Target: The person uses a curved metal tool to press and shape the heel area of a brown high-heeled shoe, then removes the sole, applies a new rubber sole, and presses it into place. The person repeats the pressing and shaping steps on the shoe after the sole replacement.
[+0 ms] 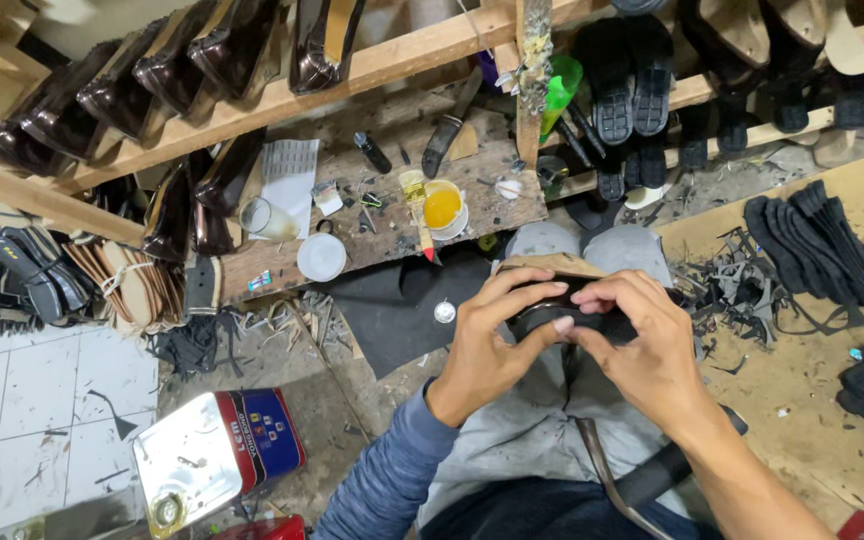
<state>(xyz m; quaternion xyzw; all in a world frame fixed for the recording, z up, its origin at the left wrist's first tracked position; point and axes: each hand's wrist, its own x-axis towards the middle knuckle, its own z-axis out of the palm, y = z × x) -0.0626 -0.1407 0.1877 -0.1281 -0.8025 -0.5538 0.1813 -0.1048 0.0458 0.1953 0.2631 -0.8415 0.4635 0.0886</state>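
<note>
While the person sat low on the floor, both hands met over the lap. The left hand (487,345) curled its fingers around a small black shoe part with a tan inner sole (552,285) and gripped it from the side. The right hand (642,345) was closed over the other side of that same piece, with its fingertips pressing down on the black edge. The piece rested just above the knees in grey trousers (582,245).

As far as I could tell, the black upper was being pressed down around the tan sole. Part of the edge looked folded over already, but the hands hid the rest, so I could not tell how much was left.

Close in front stood a rough wooden table (392,210) covered with bits and tools. On it sat a small white pot of yellow glue (444,208) with a yellow-handled brush (418,205) beside it. A round white lid (321,256) and a clear glass cup (264,219) lay near the left end. Above the table, shiny dark brown shoe uppers (162,70) leaned in a row on a wooden rack (372,70). Black rubber soles (632,85) hung on the right. Black scraps (727,290) lay on the floor beside the right knee. A shiny tin can with red and blue sides (217,455) lay on the floor to the left.
</note>
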